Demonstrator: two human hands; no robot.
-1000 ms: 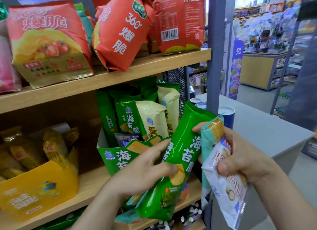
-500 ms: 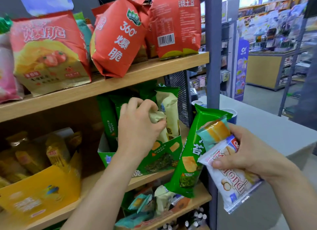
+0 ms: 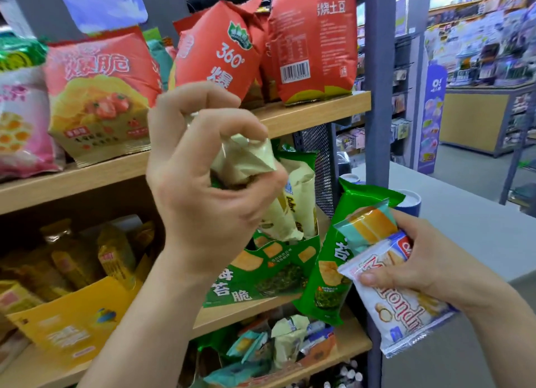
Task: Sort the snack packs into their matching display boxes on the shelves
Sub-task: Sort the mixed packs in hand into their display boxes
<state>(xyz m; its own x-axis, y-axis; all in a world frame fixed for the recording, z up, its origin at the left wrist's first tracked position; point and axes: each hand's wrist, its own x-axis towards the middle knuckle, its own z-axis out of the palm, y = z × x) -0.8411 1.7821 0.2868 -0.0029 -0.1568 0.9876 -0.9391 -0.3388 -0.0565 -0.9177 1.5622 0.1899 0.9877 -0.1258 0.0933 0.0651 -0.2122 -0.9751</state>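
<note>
My left hand [image 3: 203,184] has risen since half a second ago. It pinches the top of a cream pack [image 3: 246,158], now level with the upper shelf's front edge [image 3: 313,112] and above the green box [image 3: 269,274]. My right hand [image 3: 429,266] still grips a green pack [image 3: 327,277], teal pack [image 3: 362,228] and white pack [image 3: 400,306] beside the grey post [image 3: 380,97]. The aisle is open to the right.

Your left hand [image 3: 208,190] covers most of the cream pack [image 3: 246,158] it grips, label unreadable. Green display box [image 3: 261,280] is half behind your wrist, the pink bag [image 3: 20,144] runs off the left edge, yellow packs [image 3: 72,263] are just blur.
</note>
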